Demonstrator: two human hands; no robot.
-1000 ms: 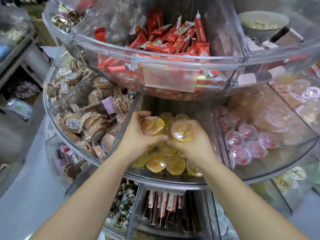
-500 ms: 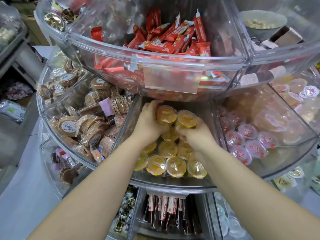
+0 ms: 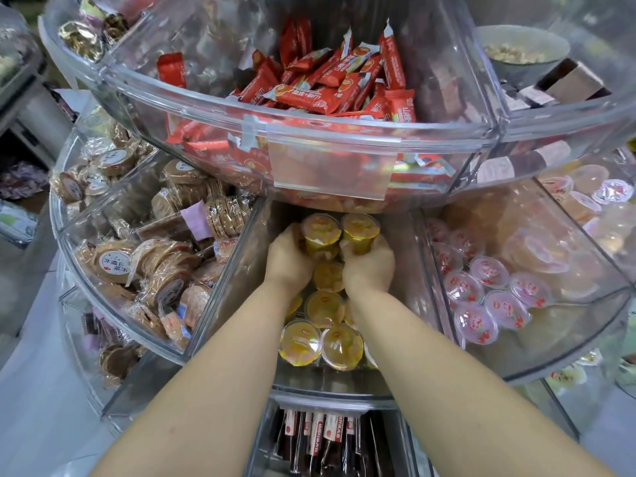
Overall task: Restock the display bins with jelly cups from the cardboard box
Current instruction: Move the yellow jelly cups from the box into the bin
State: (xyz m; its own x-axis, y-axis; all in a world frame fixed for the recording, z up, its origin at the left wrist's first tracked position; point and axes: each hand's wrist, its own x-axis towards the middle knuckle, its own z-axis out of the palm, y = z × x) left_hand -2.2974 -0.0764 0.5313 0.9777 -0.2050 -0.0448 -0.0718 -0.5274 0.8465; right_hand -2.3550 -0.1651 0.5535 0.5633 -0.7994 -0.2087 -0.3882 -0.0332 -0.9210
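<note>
Jelly cups (image 3: 321,306), yellow with foil lids, fill the middle clear display bin (image 3: 330,387) (red snack packets sit in the bin above). Left hand (image 3: 289,259) and right hand (image 3: 370,266) each grip one cup's side at the back. Probably light, rigid, slippery; best held round the walls.

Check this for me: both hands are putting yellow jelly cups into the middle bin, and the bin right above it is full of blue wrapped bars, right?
Not quite. The head view shows the bin above full of red wrapped bars, not blue. The rest holds: the left hand and right hand each hold a yellow jelly cup at the back of the middle bin.
</note>
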